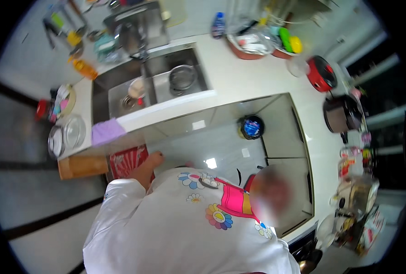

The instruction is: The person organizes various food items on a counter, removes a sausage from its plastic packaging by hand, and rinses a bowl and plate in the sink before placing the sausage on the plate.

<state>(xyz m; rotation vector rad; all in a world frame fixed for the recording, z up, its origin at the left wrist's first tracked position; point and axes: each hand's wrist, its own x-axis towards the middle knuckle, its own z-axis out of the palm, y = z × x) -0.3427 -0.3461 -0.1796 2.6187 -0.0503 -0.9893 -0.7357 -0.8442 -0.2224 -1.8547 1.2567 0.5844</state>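
Note:
My left hand [155, 159] hangs at my side, below the purple cloth [107, 132] draped over the counter's front edge. It appears in front of a red panel with white rays [129, 160], apparently low down or on the floor. The fingers look bunched, and whether they hold anything is not clear. My right hand is out of view; only that side's white sleeve shows. Before me is a two-basin steel sink [182, 97]. A metal strainer or bowl [182, 77] stands in its right basin. A pale round item [136, 88] lies in the left one.
A bin [252, 127] with a dark liner stands on the floor in the counter's corner. Glass bowls [73, 131] sit at the left counter end. Along the right counter are a red cooker [322, 73], a dark cooker [342, 113] and several jars. An orange bottle [83, 68] stands behind the sink.

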